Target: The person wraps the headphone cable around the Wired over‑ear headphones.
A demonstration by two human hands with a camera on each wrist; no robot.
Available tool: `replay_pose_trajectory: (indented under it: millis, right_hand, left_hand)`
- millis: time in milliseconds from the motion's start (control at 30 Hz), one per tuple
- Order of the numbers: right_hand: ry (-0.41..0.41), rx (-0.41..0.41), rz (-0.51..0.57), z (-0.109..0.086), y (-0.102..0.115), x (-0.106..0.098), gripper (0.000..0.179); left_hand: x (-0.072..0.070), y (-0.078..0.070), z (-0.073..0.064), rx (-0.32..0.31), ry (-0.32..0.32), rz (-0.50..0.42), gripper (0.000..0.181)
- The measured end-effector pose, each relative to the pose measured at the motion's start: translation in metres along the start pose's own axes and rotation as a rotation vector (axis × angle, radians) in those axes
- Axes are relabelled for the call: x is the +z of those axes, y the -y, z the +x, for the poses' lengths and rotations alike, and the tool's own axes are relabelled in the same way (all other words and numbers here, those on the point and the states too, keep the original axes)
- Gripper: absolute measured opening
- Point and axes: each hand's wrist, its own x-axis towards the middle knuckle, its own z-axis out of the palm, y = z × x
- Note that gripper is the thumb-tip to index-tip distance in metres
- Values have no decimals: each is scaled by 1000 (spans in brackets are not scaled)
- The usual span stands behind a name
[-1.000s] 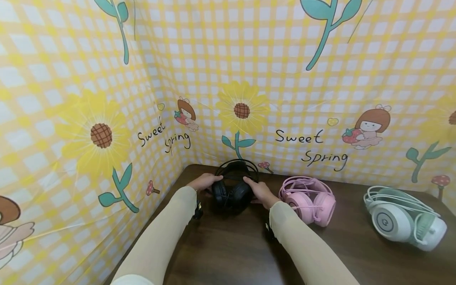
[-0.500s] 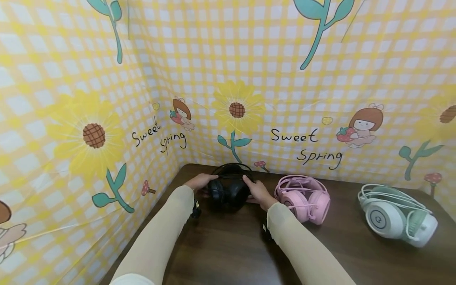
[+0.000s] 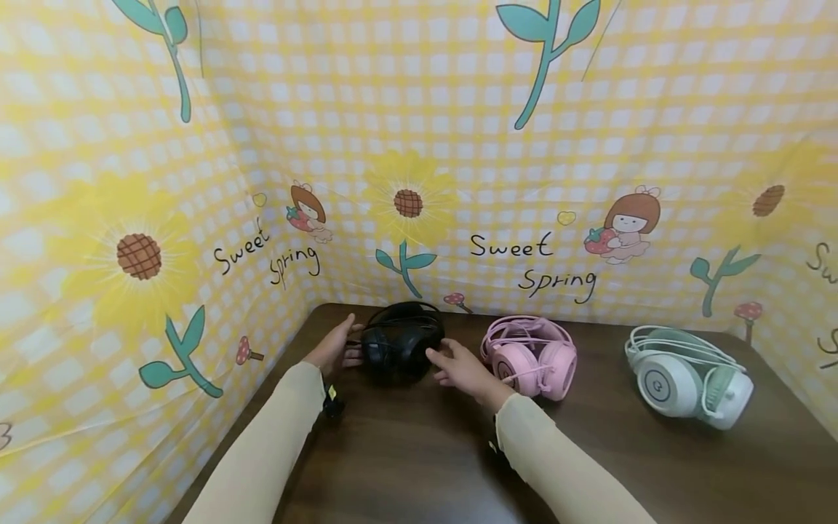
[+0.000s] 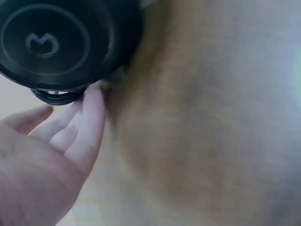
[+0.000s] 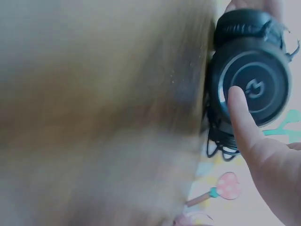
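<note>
A pair of black headphones stands on the brown table, its ear cups toward me and its headband at the back. My left hand is at the left ear cup with fingers extended. In the left wrist view, those fingertips reach just below the cup, close to the coiled cable; whether they touch is unclear. On the other side, my right hand is beside the right cup, fingers loosely extended. One finger lies in front of the logo cup in the right wrist view. Neither hand grips the headphones.
Pink headphones with a wrapped cable stand right of the black pair. Farther right lie white-and-green headphones. A yellow checked cloth with printed flowers walls the table's back and left side.
Both hands have loosened from the black headphones and drawn apart, the thumbs coming off the cups. The headphones stay on the table. The head view has turned right.
</note>
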Motion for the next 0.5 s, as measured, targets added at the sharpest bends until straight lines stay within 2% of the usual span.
replay_pose_trajectory:
  millis: [100, 200, 367, 500]
  right_hand:
    - [20, -35, -71, -20, 1, -3, 65]
    - [48, -73, -145, -41, 0, -12, 54]
    - [93, -137, -231, -68, -3, -25, 43]
    - [114, -171, -177, -84, -8, -33, 40]
  left_hand:
    - [0, 8, -14, 90, -24, 13, 75]
    - [3, 11, -33, 159, -95, 78, 77]
    - [2, 16, -65, 233, -185, 308, 81]
    - [1, 24, -88, 289, -228, 499, 80]
